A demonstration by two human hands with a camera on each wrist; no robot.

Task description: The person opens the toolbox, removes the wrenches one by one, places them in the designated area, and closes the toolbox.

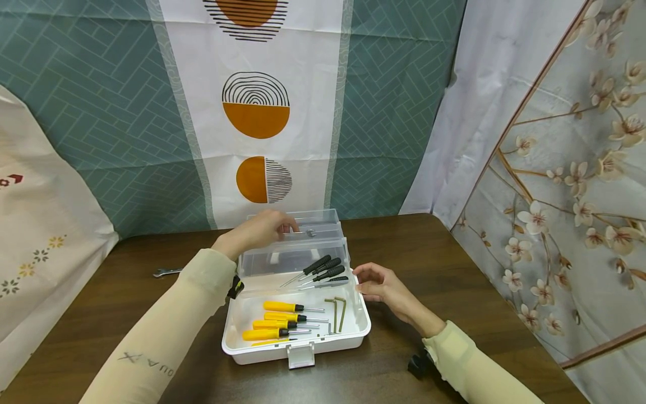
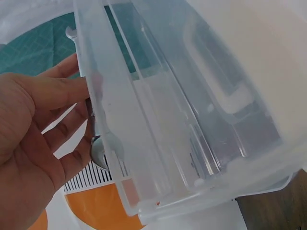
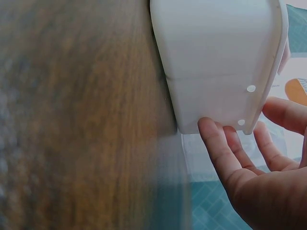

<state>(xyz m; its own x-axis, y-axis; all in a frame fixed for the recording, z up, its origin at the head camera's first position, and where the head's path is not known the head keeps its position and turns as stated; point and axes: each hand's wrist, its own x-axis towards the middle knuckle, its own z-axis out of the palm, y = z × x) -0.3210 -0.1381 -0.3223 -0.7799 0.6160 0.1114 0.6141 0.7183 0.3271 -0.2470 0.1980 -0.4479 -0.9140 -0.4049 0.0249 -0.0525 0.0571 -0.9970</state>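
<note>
My left hand (image 1: 266,225) pinches a small metal wrench (image 2: 97,122) against the outer edge of the clear plastic lid section (image 2: 148,143); in the head view that wrench's end shows past the fingers. With loosely bent fingers, my right hand (image 1: 388,289) touches the right wall and rim of the white toolbox (image 1: 335,345), near its rear corner. Several yellow-handled screwdrivers (image 1: 275,324) lie in the box, beside two brassy hex keys (image 1: 342,314). Further back lie several black-handled screwdrivers (image 1: 323,269).
Left of the box, another wrench (image 1: 166,272) lies on the dark wooden table (image 1: 404,241), partly hidden by the left sleeve. The box's white latch (image 1: 301,356) hangs down in front. Patterned curtains (image 1: 383,112) stand behind and to the sides.
</note>
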